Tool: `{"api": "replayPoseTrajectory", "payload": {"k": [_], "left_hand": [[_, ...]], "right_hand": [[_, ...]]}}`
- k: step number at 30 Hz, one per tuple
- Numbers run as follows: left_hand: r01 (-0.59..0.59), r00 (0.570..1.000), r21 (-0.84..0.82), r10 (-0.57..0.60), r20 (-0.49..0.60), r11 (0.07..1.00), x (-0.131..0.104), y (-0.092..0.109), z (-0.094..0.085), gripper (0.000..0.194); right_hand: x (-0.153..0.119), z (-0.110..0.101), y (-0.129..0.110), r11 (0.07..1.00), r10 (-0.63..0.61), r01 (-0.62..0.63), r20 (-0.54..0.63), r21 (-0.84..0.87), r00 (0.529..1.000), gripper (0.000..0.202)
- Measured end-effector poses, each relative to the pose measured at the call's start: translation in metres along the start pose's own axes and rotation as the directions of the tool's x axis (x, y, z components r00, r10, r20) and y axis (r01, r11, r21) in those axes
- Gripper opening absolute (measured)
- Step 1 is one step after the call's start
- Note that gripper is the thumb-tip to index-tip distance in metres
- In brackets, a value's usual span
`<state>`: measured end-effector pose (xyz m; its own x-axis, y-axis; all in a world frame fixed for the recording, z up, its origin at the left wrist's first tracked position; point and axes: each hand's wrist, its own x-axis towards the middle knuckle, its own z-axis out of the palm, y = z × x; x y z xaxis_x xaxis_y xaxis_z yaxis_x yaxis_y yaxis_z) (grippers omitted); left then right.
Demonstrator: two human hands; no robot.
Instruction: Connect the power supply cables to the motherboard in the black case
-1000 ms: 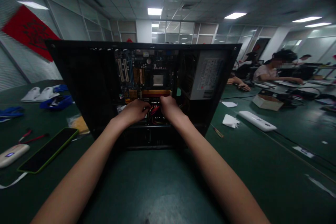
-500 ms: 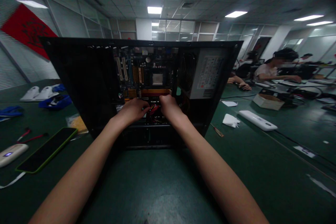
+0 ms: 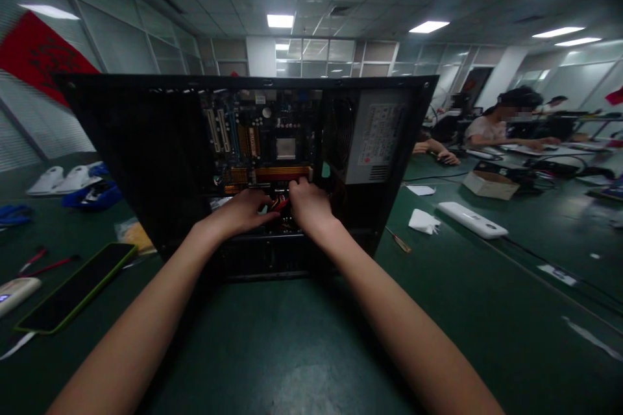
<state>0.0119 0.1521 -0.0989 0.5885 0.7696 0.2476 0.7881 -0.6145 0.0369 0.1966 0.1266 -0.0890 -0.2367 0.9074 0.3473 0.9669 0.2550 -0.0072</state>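
Note:
An open black computer case [image 3: 141, 142] stands on the green table, its inside facing me. Within it a motherboard [image 3: 265, 126] shows a bare square chip, and a grey power supply [image 3: 377, 136] fills the upper right. Both hands reach into the lower middle of the case, below the red and yellow memory slots [image 3: 282, 173]. My left hand [image 3: 246, 209] has thumb and fingers closed around red and yellow power cables [image 3: 279, 202]. Just right of them, my right hand [image 3: 309, 202] is curled in; its fingertips and whatever they grip are hidden.
A phone [image 3: 78, 285] with a green edge lies at left, near red cables [image 3: 48, 264] and a blue tray [image 3: 92, 194]. To the right are a screwdriver [image 3: 400, 241], a white power bank-like bar [image 3: 472, 219] and an open box [image 3: 491, 181]. Another person [image 3: 501, 123] sits beyond.
The view has shifted slightly, so the case appears a little further left. My right hand has turned and sits lower and more curled by the cables; my left hand stays at them.

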Motion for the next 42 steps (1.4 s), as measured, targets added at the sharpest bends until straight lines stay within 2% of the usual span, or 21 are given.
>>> {"api": "replayPoseTrajectory", "payload": {"k": [4, 8, 11, 21, 28, 31, 33, 37, 42], "left_hand": [[0.015, 1.000, -0.022, -0.015, 0.026, 1.000, 0.002, 0.001, -0.003, 0.033], [0.006, 0.999, -0.052, -0.004, 0.036, 0.999, 0.004, -0.002, -0.003, 0.026], [-0.003, 1.000, -0.045, 0.004, 0.025, 0.999, 0.004, -0.006, -0.001, 0.022], [-0.031, 0.999, -0.070, 0.034, 0.035, 0.997, 0.006, -0.006, -0.003, 0.017], [-0.079, 0.988, -0.232, 0.106, 0.108, 0.969, 0.000, 0.015, -0.014, 0.024], [-0.032, 0.989, -0.203, 0.060, 0.134, 0.979, -0.001, 0.018, -0.014, 0.024], [-0.005, 0.987, -0.171, 0.033, 0.158, 0.985, 0.000, 0.015, -0.012, 0.026], [-0.015, 0.990, -0.148, 0.036, 0.135, 0.989, 0.000, 0.007, -0.007, 0.032], [-0.029, 0.990, -0.155, 0.050, 0.133, 0.987, -0.001, 0.003, -0.003, 0.033]], "right_hand": [[0.004, 0.002, 0.000, 0.992, -0.118, 0.120, -0.056, 0.044, 0.991, 0.028], [0.006, 0.002, 0.000, 0.951, -0.277, 0.288, -0.101, 0.112, 0.955, 0.027], [0.007, 0.004, 0.001, 0.916, -0.351, 0.369, -0.128, 0.161, 0.928, 0.026], [0.011, 0.011, 0.003, 0.888, -0.395, 0.407, -0.098, 0.213, 0.913, 0.027], [0.011, 0.009, 0.003, 0.887, -0.405, 0.408, -0.059, 0.216, 0.913, 0.025], [0.011, 0.009, 0.003, 0.894, -0.384, 0.366, 0.021, 0.257, 0.923, 0.029], [0.012, 0.010, 0.004, 0.896, -0.377, 0.316, 0.158, 0.312, 0.913, 0.032], [0.015, 0.011, 0.006, 0.913, -0.367, 0.220, 0.457, 0.343, 0.810, 0.033], [0.020, 0.014, 0.008, 0.950, -0.289, 0.151, 0.590, 0.272, 0.754, 0.041]]}}
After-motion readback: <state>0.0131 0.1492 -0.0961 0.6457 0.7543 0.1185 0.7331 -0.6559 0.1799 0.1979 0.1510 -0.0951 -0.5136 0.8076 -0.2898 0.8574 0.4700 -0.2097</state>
